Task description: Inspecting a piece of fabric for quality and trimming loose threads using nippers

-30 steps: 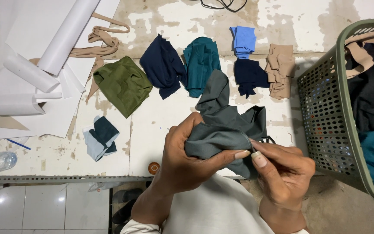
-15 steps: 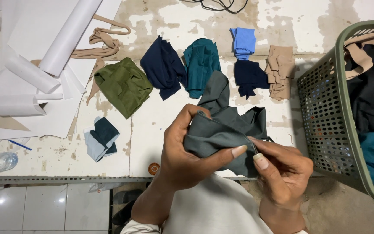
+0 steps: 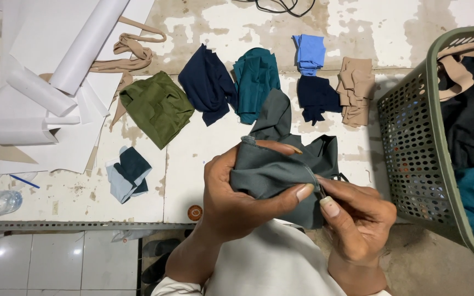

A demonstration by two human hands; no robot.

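A dark grey-green piece of cloth (image 3: 281,159) is bunched between both hands just above the worktable's near edge. My left hand (image 3: 237,194) wraps around its folded left part, thumb stretched along the lower edge. My right hand (image 3: 355,219) pinches the same edge at the seam, thumb tip against the left thumb. The cloth's upper end trails up over the table toward the teal piece.
Folded cloth pieces lie on the stained white table (image 3: 193,153): olive green (image 3: 157,107), navy (image 3: 207,82), teal (image 3: 256,77), light blue (image 3: 309,52), dark navy (image 3: 316,96), tan (image 3: 355,87). White paper rolls (image 3: 67,60) at left. A green perforated basket (image 3: 412,142) of clothes stands right.
The hands have shifted slightly along the cloth's edge, with the fold pulled a little tighter; everything else stays where it was.
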